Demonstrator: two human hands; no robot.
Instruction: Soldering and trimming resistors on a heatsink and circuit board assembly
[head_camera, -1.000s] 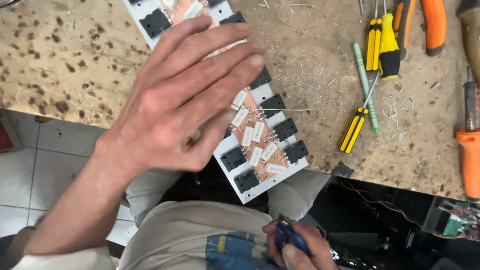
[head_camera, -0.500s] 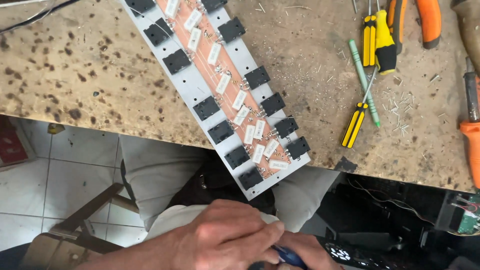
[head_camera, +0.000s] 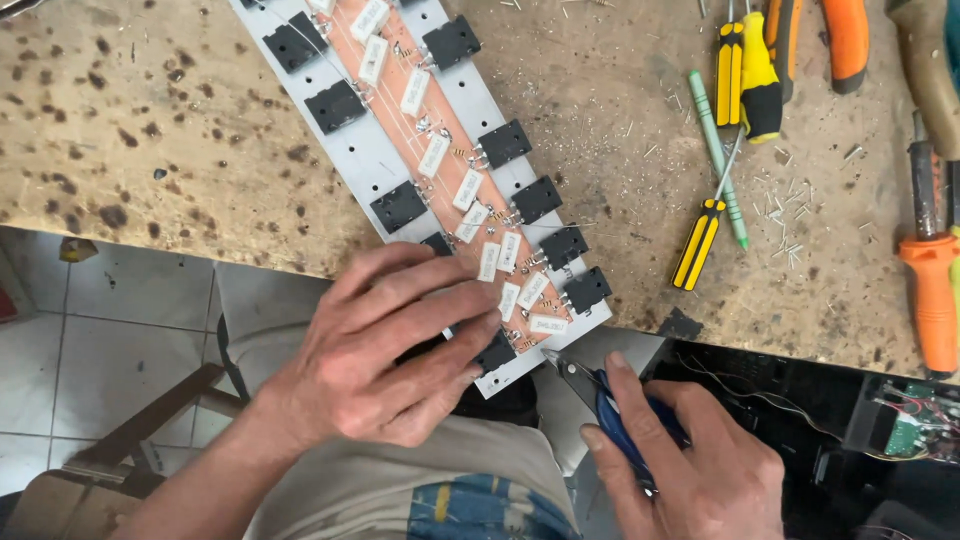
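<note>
Fingers (head_camera: 440, 310) of the left hand (head_camera: 385, 355) spread flat, gripping the near end of the long circuit board (head_camera: 440, 150), which lies diagonally on the counter (head_camera: 150, 130) and overhangs its front edge. Right hand (head_camera: 690, 460) closed around blue-handled cutters (head_camera: 605, 400), tips just beside the board's lower corner. Yellow screwdrivers (head_camera: 700, 240) and an orange soldering iron (head_camera: 932, 290) lie well apart on the right.
</note>
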